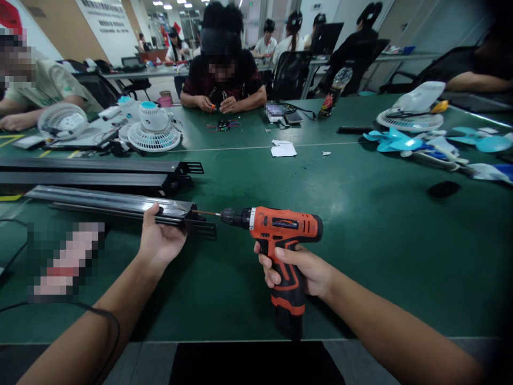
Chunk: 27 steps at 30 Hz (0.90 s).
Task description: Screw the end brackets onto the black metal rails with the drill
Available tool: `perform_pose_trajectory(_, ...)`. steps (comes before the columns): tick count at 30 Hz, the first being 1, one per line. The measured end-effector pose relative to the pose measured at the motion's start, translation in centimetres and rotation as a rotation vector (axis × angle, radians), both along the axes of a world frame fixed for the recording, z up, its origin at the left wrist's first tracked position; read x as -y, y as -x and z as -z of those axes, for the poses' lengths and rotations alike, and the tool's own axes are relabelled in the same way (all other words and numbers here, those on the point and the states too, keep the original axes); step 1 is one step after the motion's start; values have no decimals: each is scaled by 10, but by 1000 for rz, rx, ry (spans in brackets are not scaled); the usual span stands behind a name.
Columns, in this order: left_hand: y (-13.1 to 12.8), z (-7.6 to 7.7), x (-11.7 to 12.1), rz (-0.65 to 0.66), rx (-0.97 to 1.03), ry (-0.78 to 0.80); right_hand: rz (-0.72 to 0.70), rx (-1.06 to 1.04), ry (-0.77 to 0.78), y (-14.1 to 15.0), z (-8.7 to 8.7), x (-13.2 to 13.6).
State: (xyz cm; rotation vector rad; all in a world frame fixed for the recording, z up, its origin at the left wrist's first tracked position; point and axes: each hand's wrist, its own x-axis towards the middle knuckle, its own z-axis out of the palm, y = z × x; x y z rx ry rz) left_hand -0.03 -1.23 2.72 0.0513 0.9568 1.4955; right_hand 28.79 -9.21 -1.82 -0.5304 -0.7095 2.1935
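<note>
My right hand is wrapped round the grip of an orange and black cordless drill, which points left. A long thin bit runs from its chuck to the end of a black metal rail. Whether the tip sits inside the rail's end or just beside it I cannot tell. My left hand grips that rail near its right end, thumb on top and the other fingers hidden beneath. A slotted bracket sticks out from this end.
More black rails lie behind the held one. White fan parts stand at the back left, blue fan blades at the right. A co-worker sits across the green table. A black cable crosses my left forearm.
</note>
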Motion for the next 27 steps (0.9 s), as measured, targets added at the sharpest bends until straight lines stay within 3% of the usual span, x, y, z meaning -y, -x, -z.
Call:
perform_pose_trajectory(12, 1, 0, 1, 10, -4, 5, 61, 146, -11, 1, -1, 2)
perform_pose_trajectory(27, 0, 0, 1, -6, -21, 3, 70, 138, 11, 3, -3, 3)
